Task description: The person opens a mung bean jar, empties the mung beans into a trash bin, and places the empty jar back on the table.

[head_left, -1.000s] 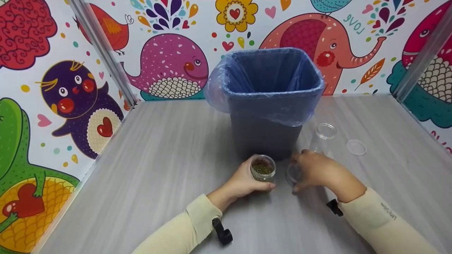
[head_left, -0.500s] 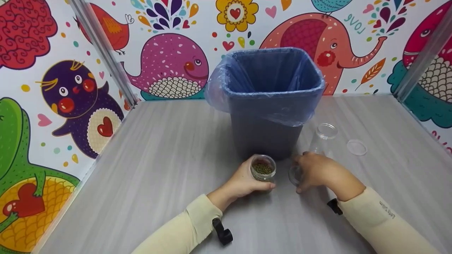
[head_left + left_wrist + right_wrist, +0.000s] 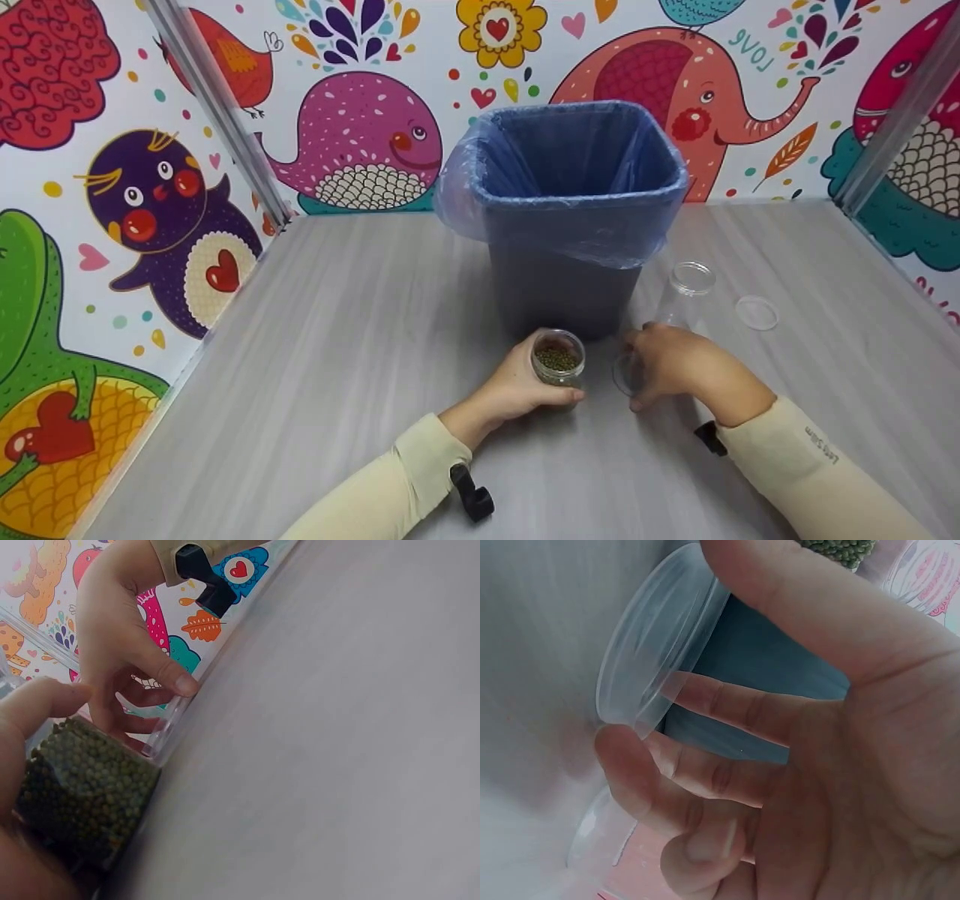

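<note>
My left hand (image 3: 516, 384) grips a clear jar (image 3: 562, 381) standing on the table in front of the bin. Small green beans (image 3: 86, 784), which look like mung beans, show inside it; its top is uncovered. To the right of the jar, my right hand (image 3: 681, 366) reaches down to the tabletop and holds a clear round lid (image 3: 660, 641) by its edge, between thumb and fingers. In the head view the hand covers part of that lid. The left wrist view shows the lid's rim low against the table, close beside the jar.
A grey bin (image 3: 562, 289) lined with a blue plastic bag (image 3: 465, 180) stands behind both hands. Another clear jar (image 3: 679, 300), open at the top, is just beyond my right hand. A second clear lid (image 3: 757, 313) lies to its right. Cartoon-printed walls (image 3: 367, 142) enclose the table.
Over the first half second my right hand shifted slightly to the right, with the lid. Since then both hands look still. The left hand and its jar have stayed in place.
</note>
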`<move>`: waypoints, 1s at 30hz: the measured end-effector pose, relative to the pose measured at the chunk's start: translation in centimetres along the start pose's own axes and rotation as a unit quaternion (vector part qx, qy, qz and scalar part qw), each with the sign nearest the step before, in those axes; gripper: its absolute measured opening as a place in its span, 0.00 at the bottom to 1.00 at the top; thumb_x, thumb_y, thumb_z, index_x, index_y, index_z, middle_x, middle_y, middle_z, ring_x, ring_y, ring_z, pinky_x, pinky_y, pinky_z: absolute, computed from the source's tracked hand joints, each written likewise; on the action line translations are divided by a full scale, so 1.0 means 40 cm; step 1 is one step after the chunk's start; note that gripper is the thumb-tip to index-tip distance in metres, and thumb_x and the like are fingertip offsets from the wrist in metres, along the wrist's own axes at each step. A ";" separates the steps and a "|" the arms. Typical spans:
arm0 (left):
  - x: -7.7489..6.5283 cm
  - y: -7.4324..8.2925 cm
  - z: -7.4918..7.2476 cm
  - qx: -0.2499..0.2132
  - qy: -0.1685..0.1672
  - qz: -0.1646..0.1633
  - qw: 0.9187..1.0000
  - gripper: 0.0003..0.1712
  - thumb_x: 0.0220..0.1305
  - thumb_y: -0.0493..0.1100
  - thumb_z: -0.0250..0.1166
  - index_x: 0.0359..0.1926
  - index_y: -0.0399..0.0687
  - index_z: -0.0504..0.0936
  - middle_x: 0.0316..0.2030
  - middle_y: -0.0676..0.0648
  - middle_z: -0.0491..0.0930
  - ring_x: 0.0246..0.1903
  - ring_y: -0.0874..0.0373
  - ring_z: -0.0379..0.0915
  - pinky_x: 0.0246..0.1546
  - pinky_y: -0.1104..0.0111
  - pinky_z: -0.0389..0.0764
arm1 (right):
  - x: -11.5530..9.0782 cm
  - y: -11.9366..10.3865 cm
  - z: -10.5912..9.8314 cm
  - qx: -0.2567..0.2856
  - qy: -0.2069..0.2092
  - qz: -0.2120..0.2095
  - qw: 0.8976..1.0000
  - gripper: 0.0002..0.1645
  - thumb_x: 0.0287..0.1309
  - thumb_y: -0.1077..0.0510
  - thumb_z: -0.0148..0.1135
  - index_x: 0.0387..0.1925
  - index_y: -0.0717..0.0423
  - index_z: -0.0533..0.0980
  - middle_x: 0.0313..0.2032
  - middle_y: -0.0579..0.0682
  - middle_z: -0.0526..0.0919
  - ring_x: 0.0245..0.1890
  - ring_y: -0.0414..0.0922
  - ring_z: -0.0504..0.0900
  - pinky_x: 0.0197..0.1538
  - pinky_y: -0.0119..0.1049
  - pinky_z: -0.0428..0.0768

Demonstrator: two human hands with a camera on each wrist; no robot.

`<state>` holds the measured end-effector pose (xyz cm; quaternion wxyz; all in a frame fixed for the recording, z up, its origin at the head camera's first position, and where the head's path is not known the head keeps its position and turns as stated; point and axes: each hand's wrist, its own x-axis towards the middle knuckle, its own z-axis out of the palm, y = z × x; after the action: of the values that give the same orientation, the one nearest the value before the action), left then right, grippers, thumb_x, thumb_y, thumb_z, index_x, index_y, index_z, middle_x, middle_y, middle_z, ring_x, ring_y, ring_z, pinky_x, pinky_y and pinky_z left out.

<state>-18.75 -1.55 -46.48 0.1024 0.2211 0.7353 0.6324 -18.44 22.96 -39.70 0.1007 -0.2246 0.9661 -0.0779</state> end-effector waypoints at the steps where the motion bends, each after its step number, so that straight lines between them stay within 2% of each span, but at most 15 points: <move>1: 0.000 0.000 0.000 0.001 0.000 -0.001 1.000 0.39 0.43 0.33 0.85 0.59 0.48 0.80 0.50 0.54 0.83 0.53 0.62 0.77 0.66 0.65 0.71 | 0.000 0.000 0.000 0.001 0.000 0.001 1.000 0.46 0.28 0.47 0.92 0.50 0.64 0.81 0.39 0.57 0.82 0.40 0.58 0.84 0.48 0.55 0.85; 11: -0.001 0.001 0.000 0.003 0.002 0.001 1.000 0.39 0.43 0.33 0.85 0.59 0.47 0.80 0.50 0.54 0.83 0.53 0.62 0.77 0.66 0.66 0.71 | -0.001 0.003 0.000 0.001 0.003 -0.007 1.000 0.41 0.29 0.48 0.92 0.47 0.60 0.82 0.37 0.56 0.81 0.38 0.56 0.84 0.46 0.53 0.85; 26: -0.001 0.004 -0.002 0.009 -0.003 -0.006 1.000 0.41 0.43 0.33 0.85 0.61 0.47 0.79 0.52 0.53 0.83 0.53 0.62 0.77 0.67 0.64 0.70 | -0.004 0.006 0.001 0.004 0.012 -0.018 1.000 0.40 0.25 0.50 0.92 0.45 0.60 0.83 0.36 0.53 0.82 0.36 0.53 0.83 0.44 0.50 0.85; 30: 0.000 0.000 -0.001 0.007 -0.002 -0.002 1.000 0.41 0.43 0.33 0.85 0.61 0.46 0.79 0.51 0.52 0.83 0.53 0.62 0.77 0.68 0.64 0.70 | -0.005 0.005 -0.005 0.010 0.003 -0.015 1.000 0.42 0.25 0.50 0.92 0.47 0.60 0.83 0.37 0.53 0.83 0.37 0.52 0.83 0.44 0.50 0.85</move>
<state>-18.76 -1.60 -46.46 0.1040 0.2214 0.7402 0.6264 -18.40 23.26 -39.51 0.0988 -0.2375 0.9622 -0.0898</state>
